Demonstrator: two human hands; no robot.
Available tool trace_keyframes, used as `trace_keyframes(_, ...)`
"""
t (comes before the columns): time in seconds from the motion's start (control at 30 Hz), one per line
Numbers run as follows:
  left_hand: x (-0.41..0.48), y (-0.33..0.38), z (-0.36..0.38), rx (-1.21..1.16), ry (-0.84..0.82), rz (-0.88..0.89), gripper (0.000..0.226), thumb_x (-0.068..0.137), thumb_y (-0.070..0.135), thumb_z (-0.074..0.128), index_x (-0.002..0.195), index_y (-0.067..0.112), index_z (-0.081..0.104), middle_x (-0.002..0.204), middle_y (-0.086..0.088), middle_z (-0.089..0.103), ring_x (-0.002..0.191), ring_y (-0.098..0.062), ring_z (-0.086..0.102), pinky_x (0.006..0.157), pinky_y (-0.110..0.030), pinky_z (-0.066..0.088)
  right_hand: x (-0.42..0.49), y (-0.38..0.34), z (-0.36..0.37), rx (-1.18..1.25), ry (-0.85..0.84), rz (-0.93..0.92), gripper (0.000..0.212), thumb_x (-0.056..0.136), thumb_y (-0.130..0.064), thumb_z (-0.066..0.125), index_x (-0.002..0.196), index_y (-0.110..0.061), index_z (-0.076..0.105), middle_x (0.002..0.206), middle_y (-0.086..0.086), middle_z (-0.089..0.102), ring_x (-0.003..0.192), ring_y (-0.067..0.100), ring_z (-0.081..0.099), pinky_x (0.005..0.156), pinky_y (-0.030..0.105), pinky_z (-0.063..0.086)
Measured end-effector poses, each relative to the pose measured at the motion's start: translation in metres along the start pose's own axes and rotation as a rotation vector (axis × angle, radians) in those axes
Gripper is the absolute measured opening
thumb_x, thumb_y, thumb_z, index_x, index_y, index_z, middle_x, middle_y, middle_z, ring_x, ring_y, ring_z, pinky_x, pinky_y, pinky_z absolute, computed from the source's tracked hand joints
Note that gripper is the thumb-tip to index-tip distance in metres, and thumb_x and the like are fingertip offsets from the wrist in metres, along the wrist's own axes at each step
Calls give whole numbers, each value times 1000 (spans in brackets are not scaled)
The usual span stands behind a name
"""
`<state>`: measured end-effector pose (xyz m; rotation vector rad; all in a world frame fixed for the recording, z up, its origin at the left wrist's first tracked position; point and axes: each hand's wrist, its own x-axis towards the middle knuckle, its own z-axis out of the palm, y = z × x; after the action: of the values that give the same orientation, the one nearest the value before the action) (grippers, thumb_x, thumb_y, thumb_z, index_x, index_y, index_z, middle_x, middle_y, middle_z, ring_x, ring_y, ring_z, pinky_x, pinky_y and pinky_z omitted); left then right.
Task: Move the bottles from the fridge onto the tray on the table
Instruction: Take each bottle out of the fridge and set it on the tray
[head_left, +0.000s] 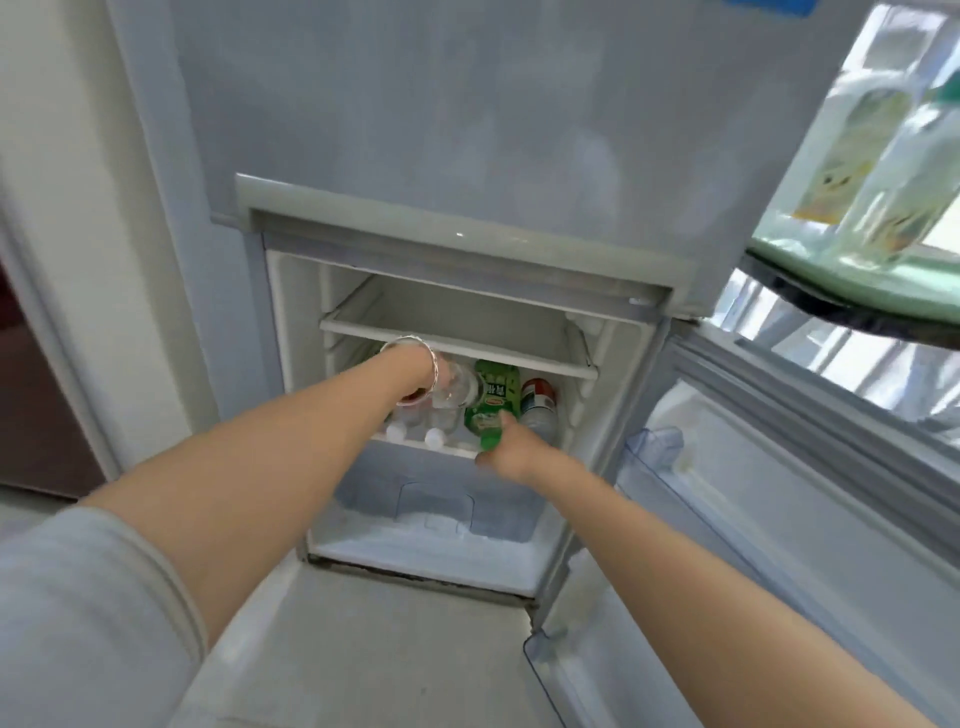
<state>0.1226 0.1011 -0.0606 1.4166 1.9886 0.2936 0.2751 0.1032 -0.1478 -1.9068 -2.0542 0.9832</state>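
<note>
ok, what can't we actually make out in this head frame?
- left hand: fingers hidden behind its own wrist and the clear bottle; grip unclear.
- clear bottles on the lower shelf: count hidden by the left arm.
- red-capped bottle: label blurred, partly behind the green bottle.
- right hand: closed around the green bottle's neck; cap hidden.
- Tray and table: out of frame.

- Soft, even daylight is filling the scene, brightest at the far right.
- Glare is washing out the window (878, 130).
- Wide-angle distortion is bending the edges.
- Motion blur is smearing the right side.
</note>
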Motion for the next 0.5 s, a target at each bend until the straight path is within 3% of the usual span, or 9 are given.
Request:
trace_keyframes(0.03,-13,8,-5,39,-35,-34,27,94,24,55,113,3,55,72,-4,50,56,-11,46,53,-16,45,-11,-4,-6,-4,-13,-16,84,88,-21,63,154,-15,12,143,13,46,119,27,53,101,34,45)
trace_keyframes(0.1,-43,29,-17,138,-56,-40,31,94,29,52,115,5,50,71,-7,53,50,-13,45,46,-20,41,-37,-9,-22,-4,-18,-54,75,86,-14,65,149,-11,22,137,14,50,117,27,55,101,35,46)
trace_keyframes(0.23,-99,70,-38,225,-43,3,27,88,29,61,99,6,49,62,-5,50,46,-13,42,42,-20,37,-84,-11,-53,71,-18,-113,96,80,-10,70,154,-17,10,148,13,41,130,36,49,102,40,45)
trace_keyframes(0.33,-146,102,-48,215,-2,68,27,84,29,66,94,11,49,59,-2,46,44,-12,38,43,-19,34,-115,-9,-69,152,4,-182,95,74,-4,75,151,-14,20,144,11,47,129,33,50,96,40,48)
trace_keyframes(0.4,-171,122,-53,207,40,137,28,83,31,66,93,11,48,59,-2,43,42,-11,32,43,-19,29,-129,-9,-77,142,56,-196,107,58,-15,83,148,-13,25,143,7,49,133,29,47,108,43,42)
trace_keyframes(0.5,-215,154,-54,173,130,277,33,83,36,65,101,10,54,69,-4,50,45,-12,36,45,-21,31,-134,5,-98,274,115,-235,126,30,-32,84,143,-11,33,135,7,56,125,27,55,105,44,46)
